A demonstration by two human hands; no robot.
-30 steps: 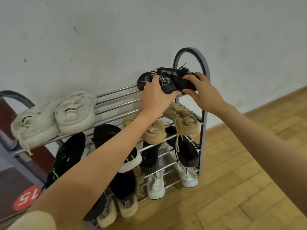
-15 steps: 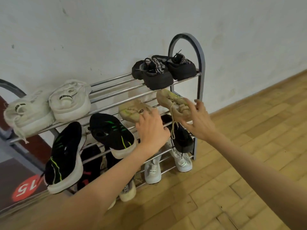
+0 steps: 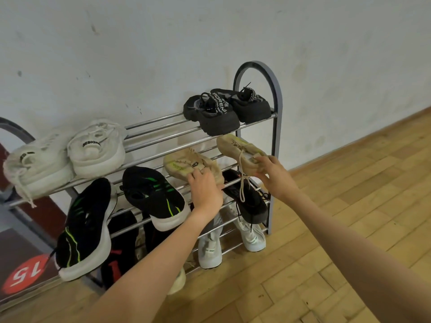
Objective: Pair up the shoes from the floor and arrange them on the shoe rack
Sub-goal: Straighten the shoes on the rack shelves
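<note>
Shoe rack (image 3: pixel 276 127) centre frame, left hand (image 3: pixel 205 190) gripping left beige sneaker (image 3: pixel 186 166), right hand (image 3: pixel 275 176) pinching right beige sneaker (image 3: pixel 238 148)

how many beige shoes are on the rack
2, both on the second shelf at the right end: one beige shoe under the left hand, the other held at its heel by the right hand. None seem hidden.

The left end of the shoe rack (image 3: pixel 14 129) is cut off, perhaps hiding shoes.
</note>
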